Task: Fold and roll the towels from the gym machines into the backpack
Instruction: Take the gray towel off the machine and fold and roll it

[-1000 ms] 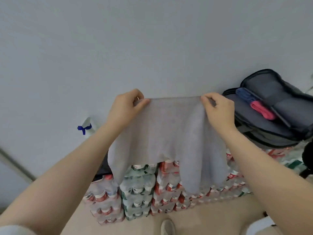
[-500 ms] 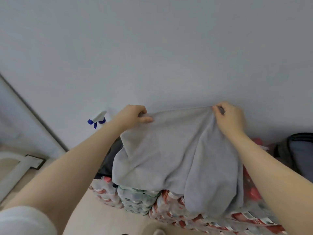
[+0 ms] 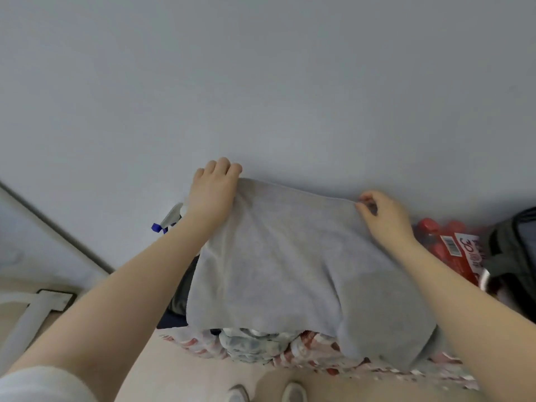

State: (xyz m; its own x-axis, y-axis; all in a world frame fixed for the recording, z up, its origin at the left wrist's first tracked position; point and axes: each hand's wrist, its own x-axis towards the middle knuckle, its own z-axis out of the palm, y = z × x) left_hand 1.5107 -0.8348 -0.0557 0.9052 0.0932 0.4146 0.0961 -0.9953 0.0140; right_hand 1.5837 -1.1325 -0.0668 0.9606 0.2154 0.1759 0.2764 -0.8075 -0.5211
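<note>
A grey towel [image 3: 284, 265] lies spread over the top of stacked bottle packs against the wall, with its near edge hanging over the front. My left hand [image 3: 216, 188] holds the far left corner, fingers curled over it by the wall. The far right corner is pinched between thumb and fingertips of my right hand [image 3: 384, 217]. The dark backpack [image 3: 514, 250] shows only partly at the right edge, and its inside is out of sight.
The towel rests on shrink-wrapped packs of bottles [image 3: 261, 345]; a pack with red caps [image 3: 443, 242] stands between the towel and the backpack. A spray bottle with a blue trigger [image 3: 169, 220] sits behind my left wrist. My shoes [image 3: 293, 393] are on the floor below.
The towel, held up in the air a second ago, has come down flat onto the bottle packs. Both hands moved forward to the wall, and my view has turned left, away from the backpack.
</note>
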